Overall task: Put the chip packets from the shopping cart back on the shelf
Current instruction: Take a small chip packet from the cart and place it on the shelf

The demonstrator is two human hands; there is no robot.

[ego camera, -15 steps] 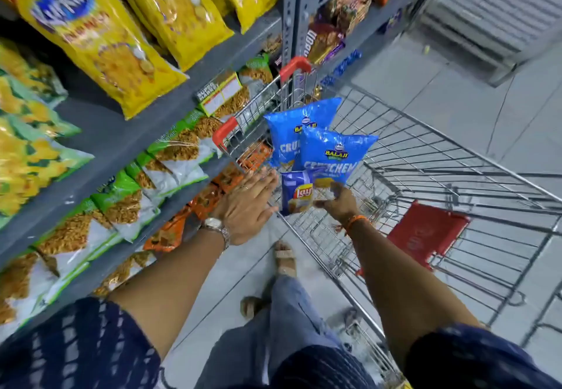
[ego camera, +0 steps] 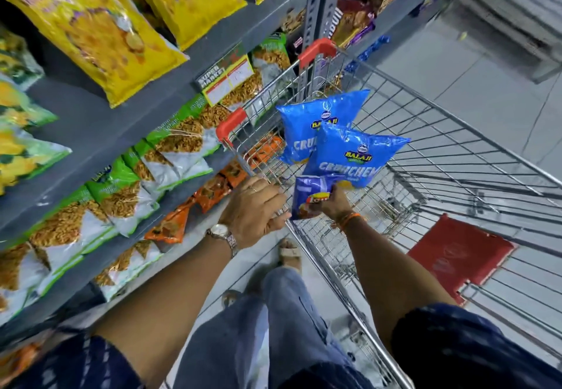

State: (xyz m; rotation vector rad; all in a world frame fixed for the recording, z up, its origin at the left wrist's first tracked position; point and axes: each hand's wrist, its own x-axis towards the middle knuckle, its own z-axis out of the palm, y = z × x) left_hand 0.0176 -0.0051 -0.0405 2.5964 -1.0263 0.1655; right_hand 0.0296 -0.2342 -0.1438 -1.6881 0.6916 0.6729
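My right hand (ego camera: 336,206) reaches into the wire shopping cart (ego camera: 456,157) and is shut on a small purple-blue chip packet (ego camera: 307,194). Two bright blue Balaji Crunchem packets (ego camera: 349,157) stand up just beyond it, their lower ends at my right fingers; whether that hand grips them too is hidden. My left hand (ego camera: 254,210), with a watch on the wrist, lies on the cart's near rim, fingers apart, thumb next to the small packet's lower corner. The grey shelf (ego camera: 100,133) runs along the left.
Yellow snack bags (ego camera: 91,23) hang on the upper shelf, green-and-white packets (ego camera: 170,151) and orange packets (ego camera: 213,188) sit lower down. A red flap (ego camera: 456,255) lies in the cart. My legs and sandalled feet stand between shelf and cart. Tiled floor opens to the right.
My left hand has slid slightly toward the small packet, with its fingers drawn closer together. My right hand and the packets have hardly moved.
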